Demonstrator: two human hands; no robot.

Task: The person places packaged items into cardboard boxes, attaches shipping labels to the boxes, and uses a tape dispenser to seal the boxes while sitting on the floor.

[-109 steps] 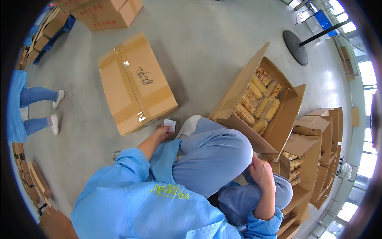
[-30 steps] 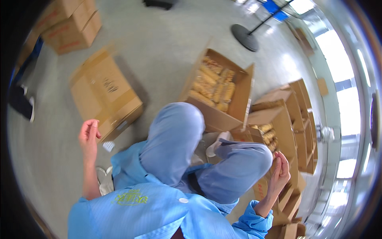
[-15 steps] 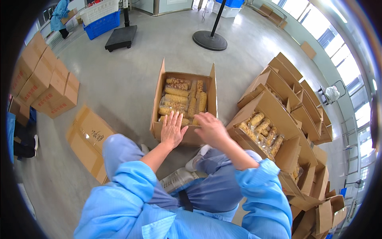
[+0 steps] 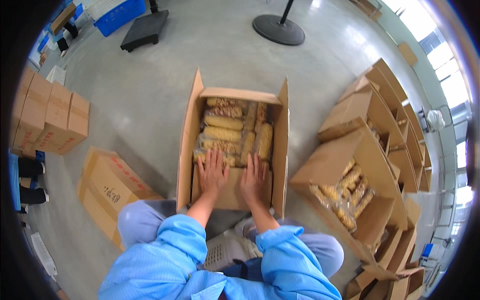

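Observation:
In front of me an open cardboard box (image 4: 183, 150) holds several corn cobs (image 4: 221, 133) in clear plastic packs. Most cobs lie crosswise on the left side; others stand lengthwise on the right. My left hand (image 4: 212, 175) lies with fingers stretched over the nearest cobs, its palm above the box's near flap (image 4: 232, 187). Beside it my right hand (image 4: 253, 180) rests in the same way, fingers extended toward the right-hand cobs. Neither hand grips anything.
At my right stand open boxes (image 4: 345, 160) with more bagged corn (image 4: 345, 192). A closed carton (image 4: 112, 185) lies at my left, near stacked cartons (image 4: 62, 117). Farther off are a platform scale (image 4: 145, 31), a round black stand base (image 4: 278, 29) and a blue crate (image 4: 119, 17). People work at the left edge.
My right hand has come down and moved beside my left, onto the box's near side. The near flap now shows under my hands. My view has shifted closer over the box.

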